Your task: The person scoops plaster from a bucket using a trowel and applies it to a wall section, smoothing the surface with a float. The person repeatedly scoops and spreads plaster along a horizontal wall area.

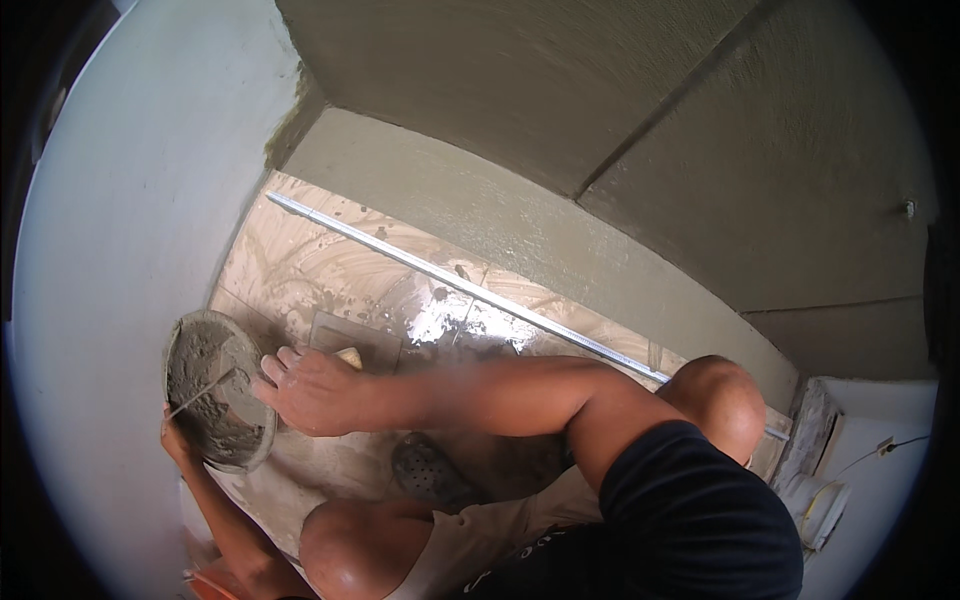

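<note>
A round bucket of wet grey mortar stands on the floor at the left. My left hand is closed at its left rim, its fingers partly hidden. My right hand, smeared with mortar, reaches across to the right rim with its fingers curled; what they hold, if anything, is hidden. Across the mortar runs a thin straight rod or edge, its ends near both hands. Just behind my right hand, a flat rectangular float with a pale yellowish handle lies on the tiles.
A long metal straightedge lies diagonally on the wet, smeared tile floor. Beyond rise grey plastered surfaces, with a smooth pale wall at the left. My dark clog is between my knees. A white bucket stands at the right.
</note>
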The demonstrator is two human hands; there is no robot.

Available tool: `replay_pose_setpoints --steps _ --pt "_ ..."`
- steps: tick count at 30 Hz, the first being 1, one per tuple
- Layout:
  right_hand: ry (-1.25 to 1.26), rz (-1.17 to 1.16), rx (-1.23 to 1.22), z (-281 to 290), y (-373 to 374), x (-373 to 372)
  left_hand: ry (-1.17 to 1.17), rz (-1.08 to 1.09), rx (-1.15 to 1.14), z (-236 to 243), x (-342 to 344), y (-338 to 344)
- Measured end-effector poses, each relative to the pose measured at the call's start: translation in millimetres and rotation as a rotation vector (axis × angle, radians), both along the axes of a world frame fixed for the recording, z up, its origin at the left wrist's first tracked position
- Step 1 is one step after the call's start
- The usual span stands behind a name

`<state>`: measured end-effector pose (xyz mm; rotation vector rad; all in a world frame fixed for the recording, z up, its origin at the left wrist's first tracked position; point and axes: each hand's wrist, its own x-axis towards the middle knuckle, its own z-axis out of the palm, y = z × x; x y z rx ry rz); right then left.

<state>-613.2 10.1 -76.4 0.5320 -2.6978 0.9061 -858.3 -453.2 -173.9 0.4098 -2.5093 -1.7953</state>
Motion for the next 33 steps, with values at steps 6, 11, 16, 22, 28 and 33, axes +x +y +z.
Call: replay_pose_setpoints --steps 6,11,16,22,28,33 --pt "-0.086 0.001 0.077 -79.2 16.1 3.2 -0.04 0.024 -0.07 1.2 8.8 17.5" --pt "-0.137 0.004 0.112 -98.0 50.5 20.4 -0.05 0.079 -0.139 12.9 18.4 25.8" --pt "-0.181 0.012 0.169 -83.0 111.1 31.4 0.008 0.049 -0.098 1.8 11.0 27.1" --pt "-0.316 -0.025 -0.081 -90.3 135.8 46.9 -0.009 0.032 -0.092 7.9 26.2 33.8" --pt "-0.778 0.241 -0.705 -15.2 54.1 -21.4 -0.001 0.073 -0.048 16.9 27.4 46.3" --pt "-0.908 0.312 -0.356 -15.8 54.3 -47.1 -0.008 0.101 -0.094 28.0 40.5 49.9"
